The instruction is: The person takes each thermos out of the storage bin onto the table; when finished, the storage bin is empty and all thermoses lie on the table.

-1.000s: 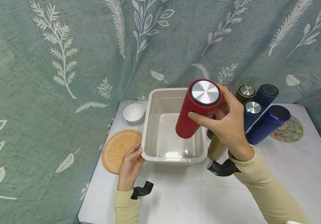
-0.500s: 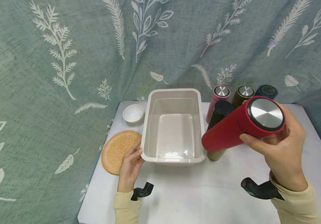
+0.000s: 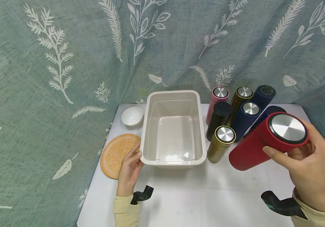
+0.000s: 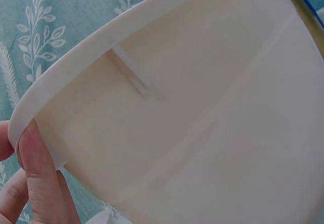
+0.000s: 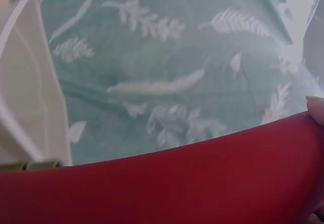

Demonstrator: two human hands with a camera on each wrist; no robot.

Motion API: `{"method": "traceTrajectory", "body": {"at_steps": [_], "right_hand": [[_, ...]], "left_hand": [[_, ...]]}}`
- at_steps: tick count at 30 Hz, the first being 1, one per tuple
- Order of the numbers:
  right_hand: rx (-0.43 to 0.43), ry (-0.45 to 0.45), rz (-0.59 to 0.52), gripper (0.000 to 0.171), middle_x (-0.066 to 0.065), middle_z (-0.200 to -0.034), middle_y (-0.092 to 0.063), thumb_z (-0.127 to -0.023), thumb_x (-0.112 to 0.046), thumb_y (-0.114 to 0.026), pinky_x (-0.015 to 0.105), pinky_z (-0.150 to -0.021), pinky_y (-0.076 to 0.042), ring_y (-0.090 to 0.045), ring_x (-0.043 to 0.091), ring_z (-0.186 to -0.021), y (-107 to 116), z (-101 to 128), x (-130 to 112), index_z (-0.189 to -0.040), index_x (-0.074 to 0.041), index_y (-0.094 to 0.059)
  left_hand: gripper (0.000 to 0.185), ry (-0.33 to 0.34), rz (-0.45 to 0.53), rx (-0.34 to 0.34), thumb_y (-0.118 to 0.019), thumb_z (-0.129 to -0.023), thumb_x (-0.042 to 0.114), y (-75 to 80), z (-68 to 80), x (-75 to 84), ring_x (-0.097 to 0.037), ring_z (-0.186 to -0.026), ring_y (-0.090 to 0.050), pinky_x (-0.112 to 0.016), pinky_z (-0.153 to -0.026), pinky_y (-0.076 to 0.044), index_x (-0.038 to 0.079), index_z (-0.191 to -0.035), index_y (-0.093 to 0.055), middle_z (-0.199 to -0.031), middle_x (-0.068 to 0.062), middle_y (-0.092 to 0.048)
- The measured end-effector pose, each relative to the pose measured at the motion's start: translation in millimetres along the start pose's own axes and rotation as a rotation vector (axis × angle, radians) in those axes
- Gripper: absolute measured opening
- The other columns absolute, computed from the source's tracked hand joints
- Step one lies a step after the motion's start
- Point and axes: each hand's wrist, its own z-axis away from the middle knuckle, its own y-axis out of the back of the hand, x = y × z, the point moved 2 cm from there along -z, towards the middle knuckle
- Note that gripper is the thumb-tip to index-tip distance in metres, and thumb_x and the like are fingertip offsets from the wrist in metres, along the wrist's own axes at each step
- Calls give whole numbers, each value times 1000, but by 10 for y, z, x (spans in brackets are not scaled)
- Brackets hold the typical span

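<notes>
My right hand [image 3: 307, 164] grips a red flask [image 3: 264, 142] near its steel-capped top, holding it tilted in the air above the table's right side; its red body [image 5: 167, 183] fills the bottom of the right wrist view. My left hand [image 3: 129, 168] holds the near left corner of an empty cream plastic tub [image 3: 154, 159], thumb on the rim. In the left wrist view the fingers [image 4: 38, 178] pinch the tub's rim [image 4: 101, 46].
Several flasks stand right of the tub: pink [image 3: 217, 99], black [image 3: 220, 119], gold [image 3: 222, 143], dark gold [image 3: 242, 96] and navy ones [image 3: 248, 116]. A small white bowl [image 3: 132, 116] and an orange round mat [image 3: 115, 154] lie left of the tub. A leaf-print curtain [image 3: 66, 63] hangs behind.
My right hand has carried the red flask from above the tub out to the right and lower, past the standing flasks. The left hand has stayed on the tub's corner.
</notes>
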Motion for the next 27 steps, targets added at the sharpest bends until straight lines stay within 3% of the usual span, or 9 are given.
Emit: {"method": "traceTrajectory", "body": {"at_steps": [7, 11, 14, 18, 27], "right_hand": [[131, -245, 202, 78, 9, -126, -64, -65, 30, -72, 9, -94, -51, -63, 17, -112, 225, 99, 379, -137, 3, -56], [128, -351, 385, 78, -4, -125, -63, -72, 17, -78, 4, -93, -48, -60, 8, -113, 349, 165, 699, -141, -8, -53], [114, -375, 494, 78, -10, -126, -61, -75, 10, -81, 2, -94, -46, -59, 4, -115, 396, 198, 895, -143, -13, -51], [135, -374, 477, 78, -8, -127, -61, -73, 10, -82, 5, -97, -46, -58, 5, -118, 405, 203, 1077, -141, -14, -51], [172, -361, 451, 76, -9, -128, -60, -74, 8, -82, 7, -103, -44, -56, 7, -120, 429, 181, 1280, -139, -14, -51]], "left_hand": [[39, 7, 2, 11, -50, -100, 1, -4, -2, 6, -6, -89, -68, -16, -70, -57, 17, -135, -59, -119, 2, -69], [38, 20, 7, 16, -50, -101, 1, -9, 2, 13, -6, -90, -68, -16, -70, -57, 20, -131, -61, -122, 3, -67], [43, 24, 3, 19, -49, -101, 1, -7, 6, 12, -6, -92, -69, -17, -72, -57, 16, -140, -55, -126, 4, -66], [50, 24, 0, 22, -50, -100, 1, -2, 4, 8, -7, -93, -69, -18, -72, -57, 8, -150, -45, -126, 4, -66], [46, 24, 9, 15, -51, -100, 1, 1, -5, 10, -7, -89, -68, -17, -70, -57, 11, -144, -52, -115, 3, -69]]}}
